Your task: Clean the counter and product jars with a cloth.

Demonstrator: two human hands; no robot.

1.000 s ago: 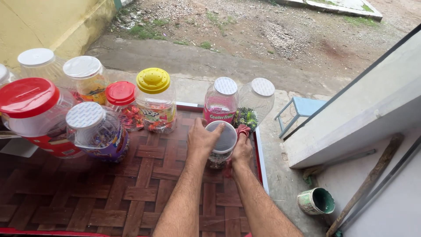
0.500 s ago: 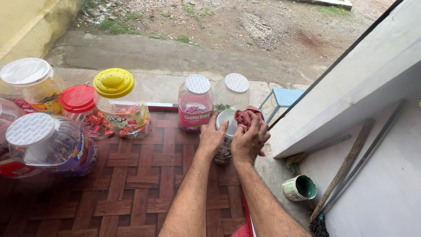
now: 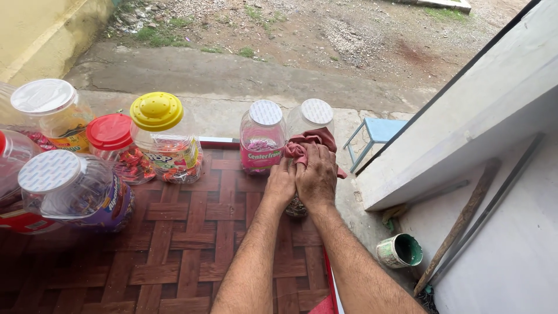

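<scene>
A small clear plastic jar [image 3: 298,206] stands near the right edge of the brown woven-pattern table [image 3: 174,250]; only its base shows under my hands. My left hand [image 3: 281,183] is wrapped around the jar's left side. My right hand [image 3: 317,174] presses a reddish cloth [image 3: 308,143] down over the jar's top. Just behind stand two clear candy jars with white lids, one with a pink label [image 3: 263,139] and one partly hidden by the cloth [image 3: 314,115].
More candy jars stand to the left: yellow-lidded [image 3: 164,139], red-lidded [image 3: 113,145], and white-lidded ones [image 3: 72,189]. Beyond the table's right edge are a blue stool [image 3: 381,132], a green-lined paint tin [image 3: 400,250], a wooden stick [image 3: 459,224] and a grey wall.
My right hand has brought the reddish cloth up over the jar's white lid, which is now covered. The view has shifted, so the jars sit further left.
</scene>
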